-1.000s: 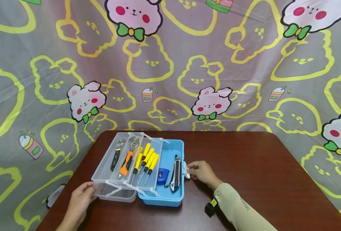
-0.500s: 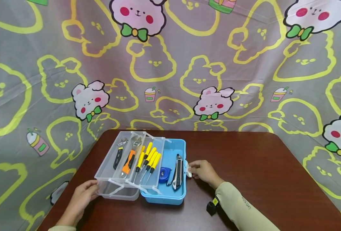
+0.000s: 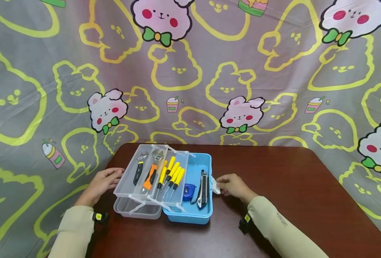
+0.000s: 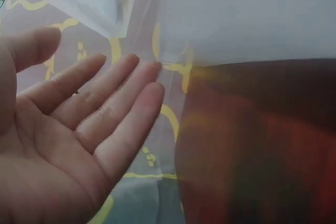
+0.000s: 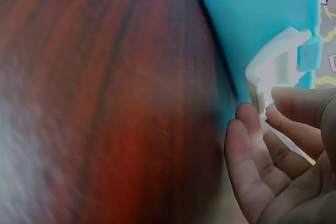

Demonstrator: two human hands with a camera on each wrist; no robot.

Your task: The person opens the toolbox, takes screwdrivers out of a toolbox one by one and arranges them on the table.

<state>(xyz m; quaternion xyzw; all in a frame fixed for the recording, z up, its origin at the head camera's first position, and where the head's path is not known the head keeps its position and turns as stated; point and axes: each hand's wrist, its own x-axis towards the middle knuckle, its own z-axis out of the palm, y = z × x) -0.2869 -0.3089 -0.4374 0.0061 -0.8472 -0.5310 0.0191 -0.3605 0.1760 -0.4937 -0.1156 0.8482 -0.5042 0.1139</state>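
Note:
A blue toolbox stands unfolded on the table, its clear lid laid over to the left. Raised clear trays hold a black-handled adjustable wrench, an orange-handled adjustable wrench and several yellow screwdrivers. Inside the blue base lie a blue tape measure and a utility knife. My left hand is beside the trays' left edge, fingers extended; contact cannot be told. Between thumb and fingers, my right hand pinches the white latch on the toolbox's right side.
The dark red wooden table extends to the right of the toolbox. Behind and at both sides hangs a patterned cloth. White hinge arms link the trays to the lid and base.
My left hand has left the trays' front left corner and moved back along their left side. The right hand stays at the latch. The head view has shifted slightly.

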